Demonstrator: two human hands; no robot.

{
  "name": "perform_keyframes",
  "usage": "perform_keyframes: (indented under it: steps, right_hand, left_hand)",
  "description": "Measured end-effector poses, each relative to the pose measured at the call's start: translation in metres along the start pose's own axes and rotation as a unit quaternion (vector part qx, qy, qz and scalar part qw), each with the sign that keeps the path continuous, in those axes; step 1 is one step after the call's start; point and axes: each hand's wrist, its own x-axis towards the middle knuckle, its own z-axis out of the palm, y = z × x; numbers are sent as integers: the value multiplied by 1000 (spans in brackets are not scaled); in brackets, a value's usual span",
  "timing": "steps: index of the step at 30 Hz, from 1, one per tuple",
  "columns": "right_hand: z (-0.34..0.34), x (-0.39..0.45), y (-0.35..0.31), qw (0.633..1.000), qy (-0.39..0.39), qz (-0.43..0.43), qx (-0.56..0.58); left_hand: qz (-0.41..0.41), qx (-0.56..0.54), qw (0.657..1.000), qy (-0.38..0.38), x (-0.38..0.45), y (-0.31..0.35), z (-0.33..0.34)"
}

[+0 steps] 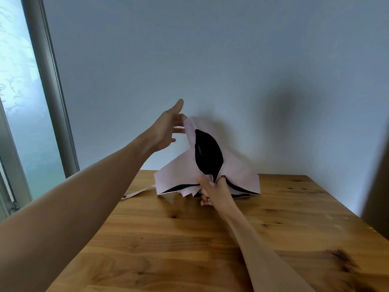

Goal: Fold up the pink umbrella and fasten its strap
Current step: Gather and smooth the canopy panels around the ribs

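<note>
The pink umbrella [235, 165] is collapsed and held upright above the far part of the wooden table [189, 239]. Its pale pink panels hang loose and its black lining shows in a fold. My right hand [212, 191] grips the bunched canopy near its lower end, and the handle is hidden. My left hand [168, 129] is raised beside the top of the canopy, fingers spread, fingertips touching the upper edge of the cloth. The pink strap [137, 192] with a snap at its end hangs loose to the left, lying on the table.
A pale blue wall stands right behind the table. A frosted window with a grey frame [54, 98] is at the left. A dark vertical edge [376, 186] shows at the far right.
</note>
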Motion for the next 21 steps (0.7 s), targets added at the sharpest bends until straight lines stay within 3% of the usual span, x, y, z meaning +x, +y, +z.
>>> perform_keyframes:
  steps: [2, 5, 10, 14, 17, 21]
  right_hand:
    - [1, 2, 0, 1000, 21, 17, 7]
    - [1, 2, -2, 999, 41, 25, 4]
    - [-1, 0, -2, 998, 59, 21, -26]
    - [-2, -1, -3, 997, 73, 9, -12]
    - [-3, 1, -2, 998, 67, 7, 8]
    - [-1, 3, -1, 999, 34, -10, 22]
  left_hand:
    - [-57, 38, 997, 30, -3, -3, -12]
    - [-139, 91, 986, 11, -10, -11, -23]
    - [-204, 36, 978, 5, -14, -21, -31]
    - [-132, 143, 971, 141, -10, -30, -29]
    - [-84, 119, 957, 251, -9, -41, -41]
    - [-84, 99, 961, 246, -12, -53, -43]
